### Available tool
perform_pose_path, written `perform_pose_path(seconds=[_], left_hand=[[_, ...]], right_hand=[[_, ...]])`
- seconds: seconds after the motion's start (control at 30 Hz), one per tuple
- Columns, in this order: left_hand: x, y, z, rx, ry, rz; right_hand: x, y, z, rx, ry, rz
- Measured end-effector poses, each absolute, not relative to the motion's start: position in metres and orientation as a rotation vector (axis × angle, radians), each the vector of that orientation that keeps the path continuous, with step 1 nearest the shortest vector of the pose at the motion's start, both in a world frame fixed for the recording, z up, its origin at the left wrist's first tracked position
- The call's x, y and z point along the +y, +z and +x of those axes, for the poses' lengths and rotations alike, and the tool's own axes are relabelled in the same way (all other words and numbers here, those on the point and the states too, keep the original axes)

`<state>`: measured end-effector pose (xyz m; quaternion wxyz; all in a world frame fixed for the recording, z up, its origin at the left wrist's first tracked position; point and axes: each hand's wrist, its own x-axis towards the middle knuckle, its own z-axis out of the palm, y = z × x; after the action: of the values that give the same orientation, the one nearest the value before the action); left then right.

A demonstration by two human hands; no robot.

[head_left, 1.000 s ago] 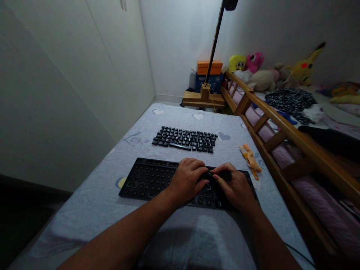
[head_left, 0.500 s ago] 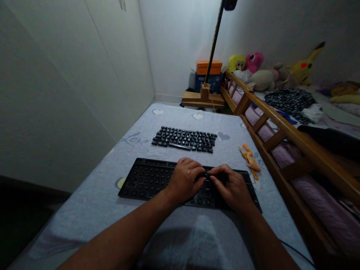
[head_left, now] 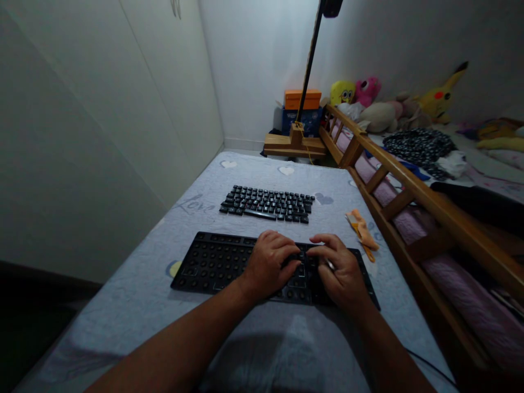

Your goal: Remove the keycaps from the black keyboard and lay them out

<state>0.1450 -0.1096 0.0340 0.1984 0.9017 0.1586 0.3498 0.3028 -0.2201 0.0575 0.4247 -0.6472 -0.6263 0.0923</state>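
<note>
Over the black kbd point(head_left: 223, 259), rt hand point(head_left: 341, 273) has spread its fingers vs a moment ago, small shiny bit point(head_left: 330, 265) amid them, grip unclear; lt hand point(head_left: 270, 261) stays curled mid-kbd, can't tell if it's pinching anything. Kbd's flat on bedsheet point(head_left: 139, 295), rows of round key seats at its lt; beyond kbd, loose black keycaps point(head_left: 268, 203) in rows.

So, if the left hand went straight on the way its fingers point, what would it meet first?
Probably the bare right hand, facing it across a small gap over the black rectangular keyboard, though depth is unclear.
</note>
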Motion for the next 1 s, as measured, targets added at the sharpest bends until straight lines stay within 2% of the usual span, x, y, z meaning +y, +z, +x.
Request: perform_pose_path(seconds=[0.47, 0.67, 0.83, 1.0], left_hand=[[-0.110, 0.034, 0.144, 0.399, 1.010, 2.497], [-0.110, 0.034, 0.143, 0.459, 0.971, 2.455], [-0.110, 0.031, 0.143, 0.453, 0.938, 2.480], [-0.110, 0.030, 0.143, 0.457, 0.924, 2.507]], right_hand=[[-0.212, 0.063, 0.308, -1.754, 0.340, -1.718], [-0.193, 0.071, 0.351, -1.676, 0.232, -1.878], [-0.157, 0.054, 0.406, -1.588, 0.200, -2.157], [-0.130, 0.031, 0.429, -1.551, 0.199, -2.211]])
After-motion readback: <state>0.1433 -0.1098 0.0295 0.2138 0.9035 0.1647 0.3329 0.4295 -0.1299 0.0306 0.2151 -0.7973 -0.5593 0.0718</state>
